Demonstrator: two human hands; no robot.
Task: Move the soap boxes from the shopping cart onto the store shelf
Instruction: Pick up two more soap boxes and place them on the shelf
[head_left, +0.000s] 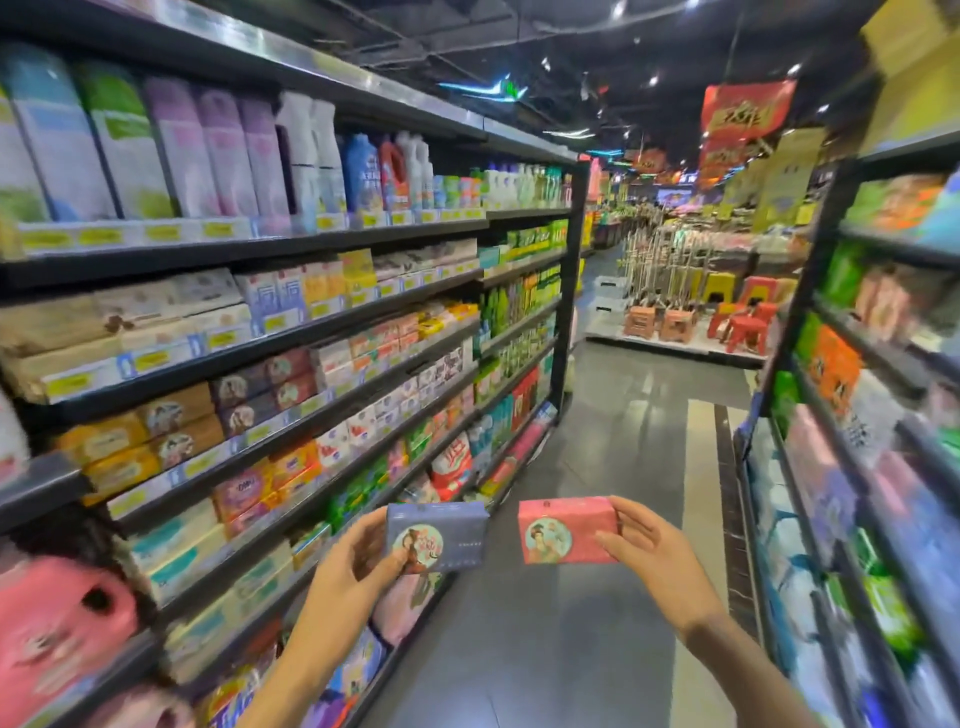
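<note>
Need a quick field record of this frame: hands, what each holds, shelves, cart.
setting: store aisle, stocked shelves on both sides
left hand: holds blue soap box by its left end
right hand: holds pink soap box by its right end
boxes: side by side, apart, round picture labels facing camera
left shelf: rows of boxed soaps, similar round-label boxes mid-level
cart: not in view
placed yet: no

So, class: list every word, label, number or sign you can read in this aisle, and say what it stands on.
Nothing reads with certainty.
Red hanging banner: large yellow characters, too blurred to quote.
Blue soap box in the left hand: round picture label, print too small.
Pink soap box in the right hand: likewise.
Yellow shelf price tags: blurred.
</note>
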